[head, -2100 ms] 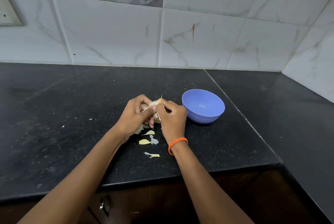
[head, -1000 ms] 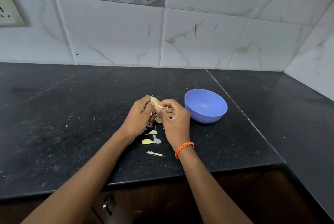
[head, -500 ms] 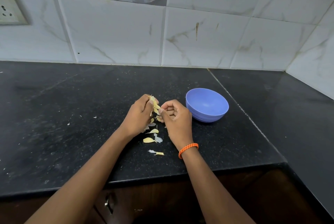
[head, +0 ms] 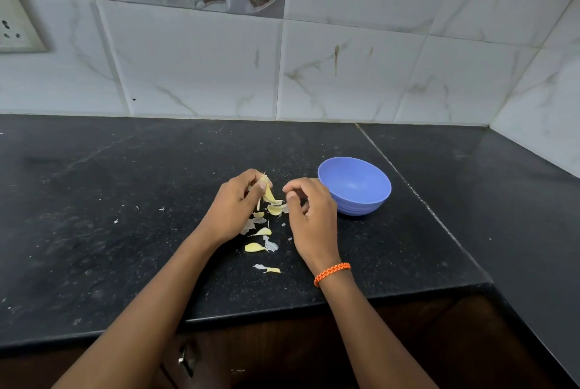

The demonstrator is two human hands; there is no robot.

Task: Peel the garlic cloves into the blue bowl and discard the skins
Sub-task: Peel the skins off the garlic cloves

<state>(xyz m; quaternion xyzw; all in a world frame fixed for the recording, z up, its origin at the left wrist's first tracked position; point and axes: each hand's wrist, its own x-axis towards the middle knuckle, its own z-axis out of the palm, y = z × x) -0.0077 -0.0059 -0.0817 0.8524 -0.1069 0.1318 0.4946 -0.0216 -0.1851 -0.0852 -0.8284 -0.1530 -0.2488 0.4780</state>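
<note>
My left hand (head: 233, 206) grips a partly peeled garlic piece (head: 266, 189), a yellowish skin hanging from it. Just to its right, my right hand (head: 310, 216) hovers apart from the garlic with fingers curled and nothing visible between them. The blue bowl (head: 372, 200) stands upright on the black counter right behind my right hand, and I see nothing inside it. Several loose skins (head: 255, 246) lie on the counter below and between my hands.
The black stone counter (head: 125, 231) runs to a tiled wall at the back and right, with a seam (head: 408, 191) just right of the bowl. Its front edge (head: 282, 308) is close to me. A wall socket (head: 12, 27) sits at far left.
My right hand has pulled away from the garlic to the right, and more skin pieces now lie between my hands. The left hand keeps its hold on the garlic.
</note>
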